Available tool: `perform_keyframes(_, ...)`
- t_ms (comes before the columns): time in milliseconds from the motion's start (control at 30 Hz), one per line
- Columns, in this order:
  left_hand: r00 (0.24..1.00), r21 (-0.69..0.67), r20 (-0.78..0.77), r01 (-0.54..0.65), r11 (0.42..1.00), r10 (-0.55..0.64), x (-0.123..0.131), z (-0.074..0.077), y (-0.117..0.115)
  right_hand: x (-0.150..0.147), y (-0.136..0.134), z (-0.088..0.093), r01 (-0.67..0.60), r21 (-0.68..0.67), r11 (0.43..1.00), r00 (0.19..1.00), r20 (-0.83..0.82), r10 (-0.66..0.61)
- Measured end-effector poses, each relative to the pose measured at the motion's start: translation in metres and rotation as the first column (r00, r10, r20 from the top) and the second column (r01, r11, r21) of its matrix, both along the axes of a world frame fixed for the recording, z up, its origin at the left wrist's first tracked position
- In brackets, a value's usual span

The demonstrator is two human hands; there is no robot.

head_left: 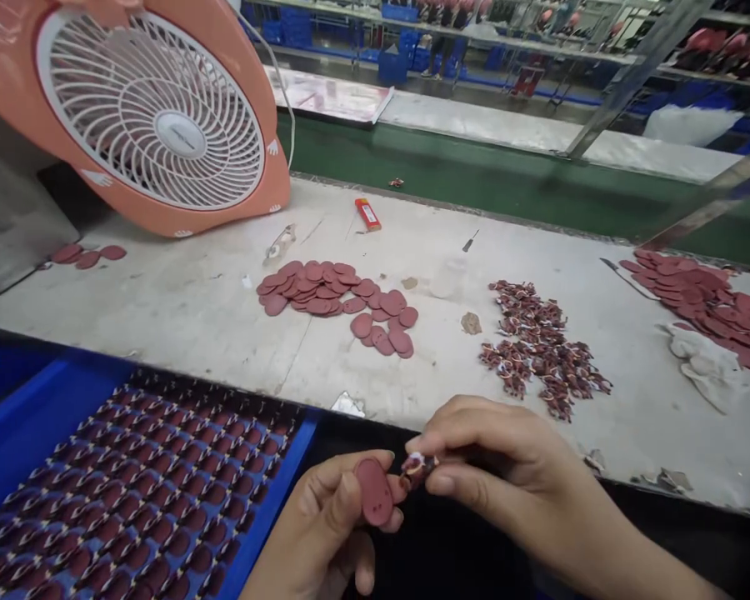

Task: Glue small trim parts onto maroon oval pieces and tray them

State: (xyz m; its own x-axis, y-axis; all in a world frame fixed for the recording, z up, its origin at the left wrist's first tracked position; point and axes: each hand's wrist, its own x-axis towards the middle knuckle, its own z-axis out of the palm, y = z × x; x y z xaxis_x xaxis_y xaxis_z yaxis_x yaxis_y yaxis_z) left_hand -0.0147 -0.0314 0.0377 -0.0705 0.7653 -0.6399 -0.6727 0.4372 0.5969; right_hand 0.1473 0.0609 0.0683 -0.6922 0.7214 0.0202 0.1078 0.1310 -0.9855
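My left hand [325, 533] pinches a dark red oval piece [373, 492] between thumb and fingers, just below the table's front edge. My right hand [500, 467] is closed on a small red-and-white ornament [416, 468], held against the oval piece's right end. Straight ahead on the table lies a pile of the same oval pieces [334, 296]. A heap of small ornaments [541, 346] lies to its right.
A blue tray [25, 425] at lower left holds several rows of finished pieces. An orange fan [156, 112] stands at the table's back left. More oval pieces [706, 304] and a white rag [703, 367] lie at right. An orange lighter [368, 214] lies beyond the pile.
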Motion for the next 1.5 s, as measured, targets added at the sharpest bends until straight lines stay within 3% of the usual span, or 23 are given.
perform_keyframes(100, 0.999, 0.036, 0.028, 0.043, 0.998, -0.044, -0.001, 0.0, -0.001, -0.006, -0.003, -0.004, -0.003, 0.089, 0.996, 1.0, 0.021, 0.002)
perform_keyframes(300, 0.997, 0.032, 0.07, 0.016, 0.999, -0.018, -0.001, -0.001, -0.001, -0.009, -0.004, -0.001, -0.077, 0.177, 0.981, 0.995, 0.073, 0.065)
perform_keyframes(633, 0.995, 0.037, 0.097, 0.004, 0.999, -0.007, 0.001, -0.008, -0.001, -0.012, -0.006, -0.001, -0.067, 0.065, 0.996, 0.993, 0.101, 0.06)
perform_keyframes(1333, 0.995, 0.0, 0.102, -0.021, 1.0, 0.021, -0.002, -0.011, -0.005, -0.015, -0.013, -0.009, -0.05, 0.068, 0.996, 0.997, 0.061, 0.046)
perform_keyframes(1500, 0.994, -0.036, 0.093, -0.054, 0.998, 0.057, 0.0, -0.007, -0.003, -0.015, -0.015, -0.014, -0.012, 0.118, 0.993, 1.0, 0.019, 0.01)
